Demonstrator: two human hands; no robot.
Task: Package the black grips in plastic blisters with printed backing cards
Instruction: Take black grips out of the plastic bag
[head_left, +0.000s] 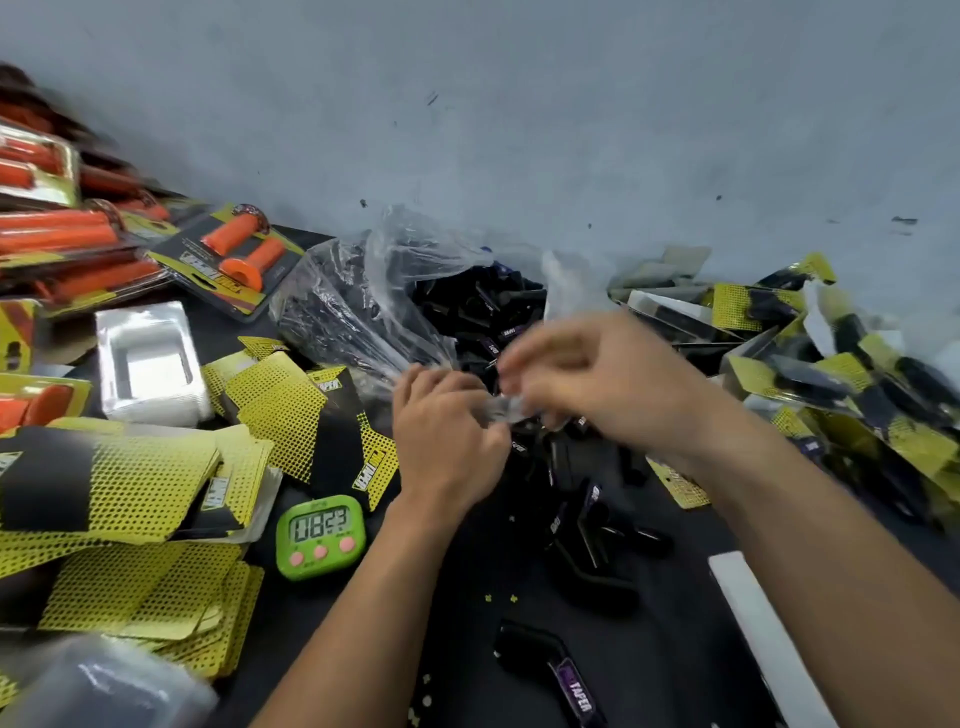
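Nearest the viewer, a single black grip (550, 675) with a purple label is seen lying on the dark counter (675, 649), well apart from both hands. Just beyond it, loose black grips (592, 545) are scattered beneath the right forearm, and a green timer (320, 535) is set just left of the left wrist. Yellow-and-black backing cards (130, 483) are stacked and spread over the left of the counter. Above the loose grips, a crumpled clear plastic piece (506, 405) is pinched between the curled fingers of the left hand (447, 436) and the fingertips of the right hand (587, 374), the latter being blurred. Directly behind the hands, an open clear plastic bag (363, 301) is filled with bagged black grips (483, 306). A stack of plastic blisters (148, 364) is placed to its left. Sealed packs of orange grips (234, 260) are piled at far left, and finished packs of black grips (831, 374) are heaped at right against the wall (519, 104).
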